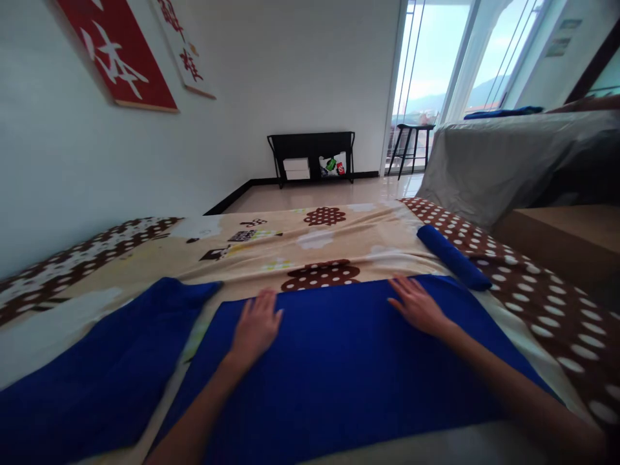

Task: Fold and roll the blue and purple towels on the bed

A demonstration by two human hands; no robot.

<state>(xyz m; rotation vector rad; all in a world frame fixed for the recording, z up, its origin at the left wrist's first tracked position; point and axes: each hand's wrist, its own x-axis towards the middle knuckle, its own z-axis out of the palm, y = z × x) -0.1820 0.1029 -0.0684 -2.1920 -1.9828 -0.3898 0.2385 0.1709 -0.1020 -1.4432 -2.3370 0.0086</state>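
Observation:
A blue cloth [334, 368] lies spread flat on the patterned bedspread in front of me. My left hand [256, 326] rests on it near its far left part, fingers stretched out and pointing away. Towards the far right edge, my right hand [419, 307] lies palm down with its fingers extended. Neither hand grips the fabric. To the left is a second blue cloth [97, 374], with some folds at its far end. A rolled blue cloth [453, 257] lies beyond the right corner of the spread one.
The bedspread [271, 239] has brown borders with white dots. A cardboard box [566, 239] and a plastic-covered piece of furniture [484, 161] stand to the right. Against the far wall is a black rack [310, 145]; a black stool [414, 139] stands by the window.

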